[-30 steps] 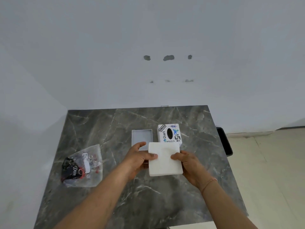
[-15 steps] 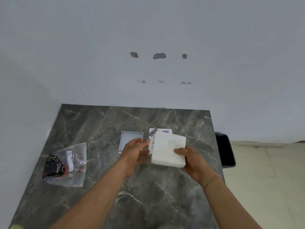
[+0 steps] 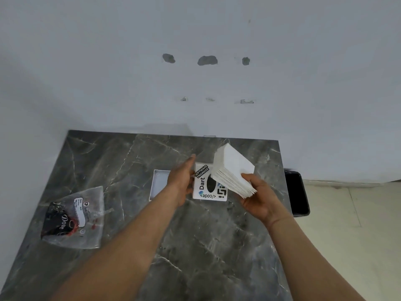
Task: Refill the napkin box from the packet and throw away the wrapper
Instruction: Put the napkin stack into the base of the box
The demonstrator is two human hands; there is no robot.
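Observation:
My right hand (image 3: 259,195) grips a thick stack of white napkins (image 3: 234,169), tilted and lifted above the right side of the napkin box (image 3: 206,187). The box is white with stickers and a dark oval slot on top, and it sits on the grey marble table (image 3: 195,246). My left hand (image 3: 181,181) holds the box by its left side. A flat white lid or tray (image 3: 157,183) lies just left of the box, partly hidden by my left hand. The clear plastic wrapper (image 3: 71,218) with black and red print lies on the table's left part.
A black bin (image 3: 297,194) stands on the floor beside the table's right edge. A plain wall rises behind the table's far edge. Pale floor tiles (image 3: 347,235) lie to the right.
My right hand alone has raised and tilted the napkin stack to the right. My left hand let go of the stack and moved onto the box's left side.

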